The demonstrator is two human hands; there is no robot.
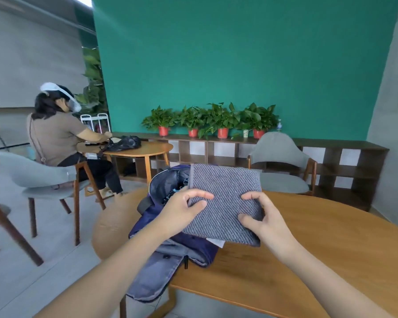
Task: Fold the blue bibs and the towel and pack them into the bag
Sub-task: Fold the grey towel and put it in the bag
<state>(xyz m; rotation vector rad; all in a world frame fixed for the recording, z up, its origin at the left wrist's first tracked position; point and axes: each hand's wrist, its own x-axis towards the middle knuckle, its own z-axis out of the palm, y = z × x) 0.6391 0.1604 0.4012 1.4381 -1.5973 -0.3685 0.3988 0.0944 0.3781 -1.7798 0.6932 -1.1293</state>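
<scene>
The folded grey towel with a diagonal woven rib (225,198) was held up above the round wooden table (308,249), between both hands and tilted toward the camera; the left hand (184,211) gripped its left edge, thumb on the near face and fingers curled across the front; the right hand (259,216) pinched its lower right part, thumb and curled fingers pressed into the cloth. Just behind and below the towel lay the dark navy fabric backpack (168,228), its top open at the table's left edge and its grey-blue front pocket hanging over the rim; whether the blue bibs were inside could not be told. A grey upholstered chair with wooden arms (283,161) stood across the table; a row of green potted plants in red pots (216,121) sat on a low dark shelf against the teal wall; another person (60,136) sat at a second round table to the left.
</scene>
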